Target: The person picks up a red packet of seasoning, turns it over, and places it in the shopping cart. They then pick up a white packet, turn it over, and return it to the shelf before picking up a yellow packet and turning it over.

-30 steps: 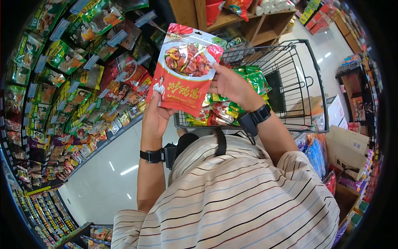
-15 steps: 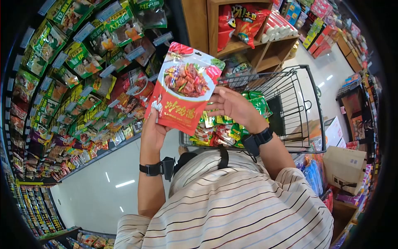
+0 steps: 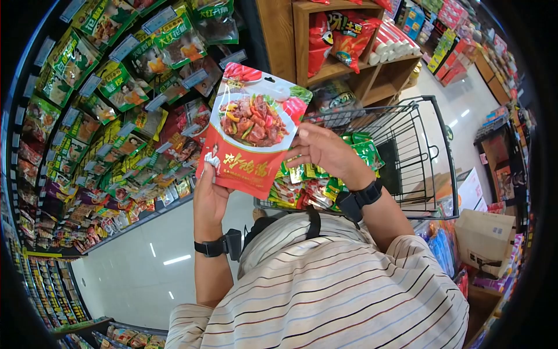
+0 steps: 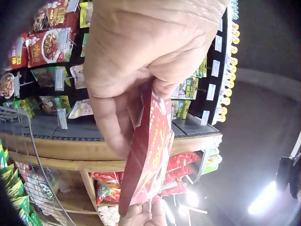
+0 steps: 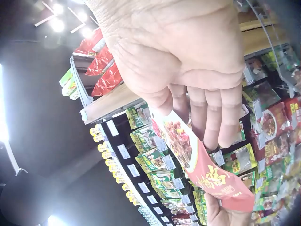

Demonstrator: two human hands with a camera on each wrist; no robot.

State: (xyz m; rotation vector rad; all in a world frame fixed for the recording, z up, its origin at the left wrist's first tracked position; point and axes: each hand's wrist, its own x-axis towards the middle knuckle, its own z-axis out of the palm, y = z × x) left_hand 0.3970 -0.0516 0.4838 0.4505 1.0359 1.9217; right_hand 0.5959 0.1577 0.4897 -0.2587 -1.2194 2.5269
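Note:
A red and white pouch (image 3: 251, 131) with a picture of a meat dish is held up in front of the person in the head view. The left hand (image 3: 210, 200) pinches its lower left corner, thumb on the printed face and fingers behind. At the pouch's right edge is the right hand (image 3: 328, 152), thumb and fingers around that edge. In the left wrist view the left hand (image 4: 141, 61) grips the pouch (image 4: 149, 150), seen nearly edge-on. The right wrist view shows the right hand (image 5: 188, 61) with its thumb at the pouch (image 5: 188, 153) and fingers behind.
A wire shopping cart (image 3: 407, 157) with green and red packets (image 3: 363, 150) stands beyond the right hand. Hanging packets (image 3: 116, 87) fill the rack at left. A wooden shelf (image 3: 378, 87) with red bags (image 3: 349, 41) stands ahead; a cardboard box (image 3: 485, 238) is at right.
The pouch first moved lower in the head view, then slightly left, and its face now looks more frontal. The right hand's fingers have shifted at the edge; the cart and shelf appear lower.

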